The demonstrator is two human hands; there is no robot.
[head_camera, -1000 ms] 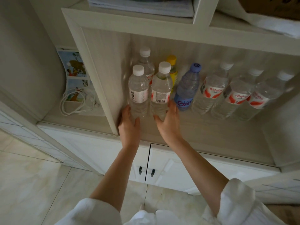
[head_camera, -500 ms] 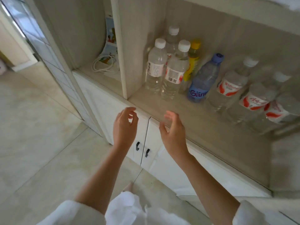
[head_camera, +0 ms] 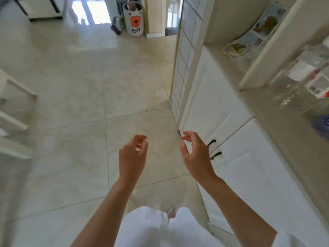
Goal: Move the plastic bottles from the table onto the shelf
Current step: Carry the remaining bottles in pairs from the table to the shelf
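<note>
My left hand (head_camera: 132,155) and my right hand (head_camera: 195,154) hang empty over the tiled floor, fingers loosely curled and apart. Far to the right, blurred clear plastic bottles (head_camera: 302,81) with white and red labels stand on the light wooden shelf (head_camera: 277,122). A blue-labelled bottle (head_camera: 323,123) shows at the right edge. Both hands are well away from the shelf, to its left. No table with bottles is in view.
White cabinet doors (head_camera: 222,107) with black handles (head_camera: 213,148) sit under the shelf. A coiled white cable (head_camera: 235,49) lies in the neighbouring shelf bay. A toy basket (head_camera: 134,18) stands at the far wall. White furniture legs (head_camera: 16,104) show at the left.
Both hands let go of the two clear bottles on the shelf and drew back. My view swung left, away from the shelf and over the floor.
</note>
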